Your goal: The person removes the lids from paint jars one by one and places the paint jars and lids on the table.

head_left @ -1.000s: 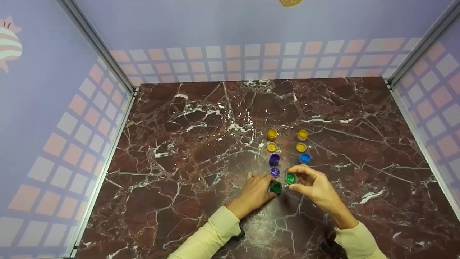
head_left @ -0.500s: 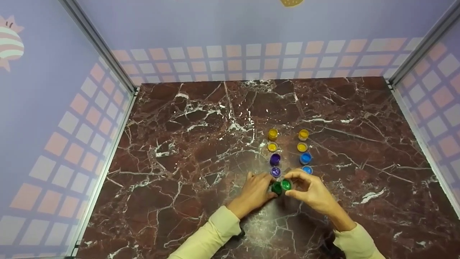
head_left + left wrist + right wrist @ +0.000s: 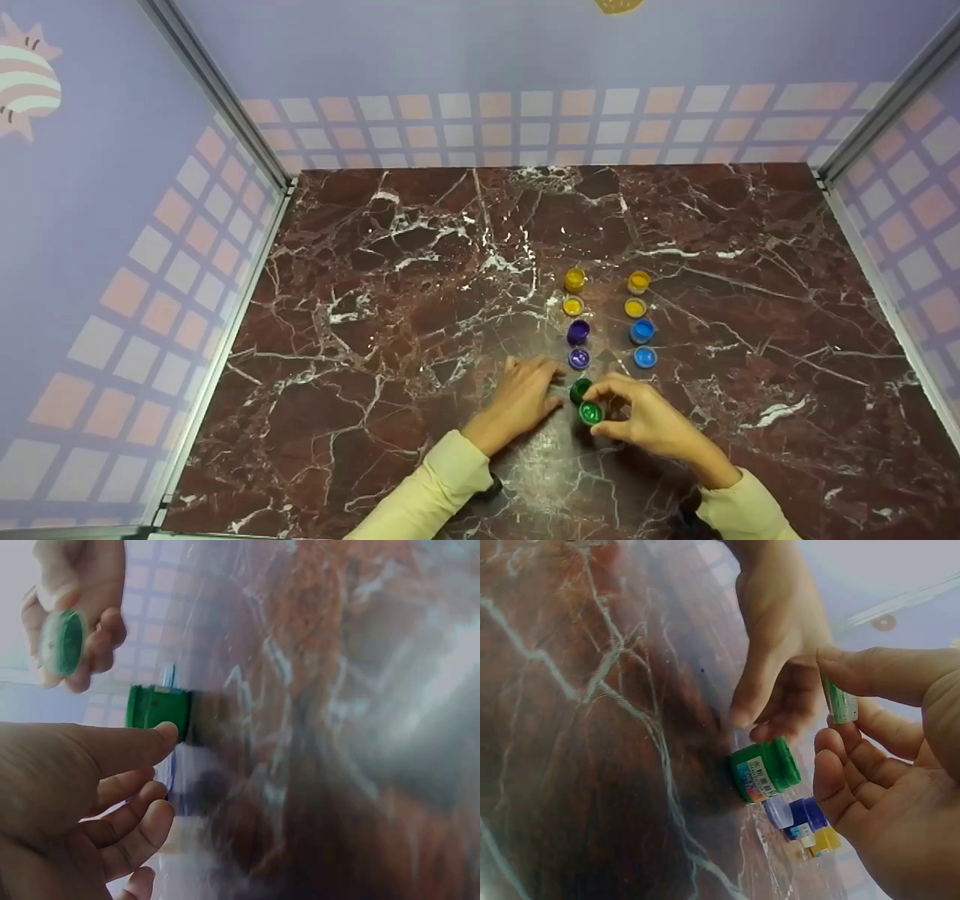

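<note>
A small green paint jar [image 3: 579, 390] stands uncapped on the marble-patterned table. My right hand [image 3: 649, 420] pinches its round green lid [image 3: 591, 413] between thumb and fingers, paint-smeared inside facing up, just on the near side of the jar. In the head view the lid partly covers the jar. Left of the jar, my left hand [image 3: 521, 397] lies with loosely bent fingers, a small gap between them and the jar. A printed label shows on the green jar [image 3: 765, 769] in the right wrist view.
Beyond the hands stand an open purple jar [image 3: 578, 331] with its lid [image 3: 579, 358], a blue jar [image 3: 642, 331] with its lid [image 3: 645, 357], and two yellow jars [image 3: 574, 280] with lids in front. Patterned panels [image 3: 495, 124] enclose the table's back and sides.
My right hand has brought the green lid leftward, past the jar's mouth and toward the near edge. My left hand has let go of the green jar and drawn back left.
</note>
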`<action>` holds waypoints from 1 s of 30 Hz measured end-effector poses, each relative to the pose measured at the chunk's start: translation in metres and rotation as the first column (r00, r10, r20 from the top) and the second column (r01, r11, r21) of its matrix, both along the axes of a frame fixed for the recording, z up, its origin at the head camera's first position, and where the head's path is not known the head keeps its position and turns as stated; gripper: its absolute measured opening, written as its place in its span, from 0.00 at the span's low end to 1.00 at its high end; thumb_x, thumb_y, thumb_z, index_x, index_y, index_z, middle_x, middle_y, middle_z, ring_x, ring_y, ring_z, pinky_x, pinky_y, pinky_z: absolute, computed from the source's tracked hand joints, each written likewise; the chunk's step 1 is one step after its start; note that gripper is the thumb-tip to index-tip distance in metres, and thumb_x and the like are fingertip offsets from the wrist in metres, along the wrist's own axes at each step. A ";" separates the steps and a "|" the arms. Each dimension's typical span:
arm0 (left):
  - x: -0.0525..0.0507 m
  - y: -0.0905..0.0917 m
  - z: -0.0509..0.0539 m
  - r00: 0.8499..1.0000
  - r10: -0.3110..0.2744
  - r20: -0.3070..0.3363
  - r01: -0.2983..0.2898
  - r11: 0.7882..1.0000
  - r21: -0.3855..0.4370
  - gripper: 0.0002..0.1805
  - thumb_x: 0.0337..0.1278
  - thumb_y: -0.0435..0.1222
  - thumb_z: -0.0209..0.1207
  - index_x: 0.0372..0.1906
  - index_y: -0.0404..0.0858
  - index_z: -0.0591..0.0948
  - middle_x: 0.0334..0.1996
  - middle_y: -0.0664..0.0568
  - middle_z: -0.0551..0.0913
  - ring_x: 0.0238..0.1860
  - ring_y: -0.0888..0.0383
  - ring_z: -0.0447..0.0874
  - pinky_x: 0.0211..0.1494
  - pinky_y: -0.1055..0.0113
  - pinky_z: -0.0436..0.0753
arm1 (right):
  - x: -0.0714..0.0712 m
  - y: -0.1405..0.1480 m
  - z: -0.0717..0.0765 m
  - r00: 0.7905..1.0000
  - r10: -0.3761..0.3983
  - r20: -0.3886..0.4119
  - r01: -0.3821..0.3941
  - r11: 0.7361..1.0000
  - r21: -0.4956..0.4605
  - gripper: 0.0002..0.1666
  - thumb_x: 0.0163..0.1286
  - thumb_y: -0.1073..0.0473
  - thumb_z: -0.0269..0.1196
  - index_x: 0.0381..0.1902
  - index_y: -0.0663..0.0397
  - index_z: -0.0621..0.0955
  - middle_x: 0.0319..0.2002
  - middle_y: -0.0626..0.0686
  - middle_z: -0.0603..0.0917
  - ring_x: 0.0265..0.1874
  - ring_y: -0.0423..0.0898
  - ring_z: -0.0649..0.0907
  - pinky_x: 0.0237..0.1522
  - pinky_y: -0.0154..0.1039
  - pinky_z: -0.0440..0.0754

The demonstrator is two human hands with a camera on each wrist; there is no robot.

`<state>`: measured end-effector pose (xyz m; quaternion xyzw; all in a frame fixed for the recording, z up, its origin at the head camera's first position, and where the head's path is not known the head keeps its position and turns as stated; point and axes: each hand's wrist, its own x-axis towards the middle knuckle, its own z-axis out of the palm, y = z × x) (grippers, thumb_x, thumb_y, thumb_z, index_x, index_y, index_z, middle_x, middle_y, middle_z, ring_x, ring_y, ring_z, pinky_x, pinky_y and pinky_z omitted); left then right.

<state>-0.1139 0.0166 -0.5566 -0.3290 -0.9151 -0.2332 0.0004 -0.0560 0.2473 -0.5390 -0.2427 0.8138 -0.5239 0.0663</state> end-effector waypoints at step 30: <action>-0.010 -0.063 0.020 0.990 0.140 0.003 -0.139 0.981 0.135 0.17 0.58 0.40 0.72 0.50 0.37 0.84 0.45 0.49 0.84 0.46 0.52 0.84 0.57 0.52 0.72 | 0.016 -0.017 -0.004 0.971 0.094 -0.219 -0.017 0.943 0.332 0.22 0.56 0.66 0.77 0.48 0.54 0.82 0.48 0.47 0.82 0.43 0.43 0.84 0.45 0.44 0.85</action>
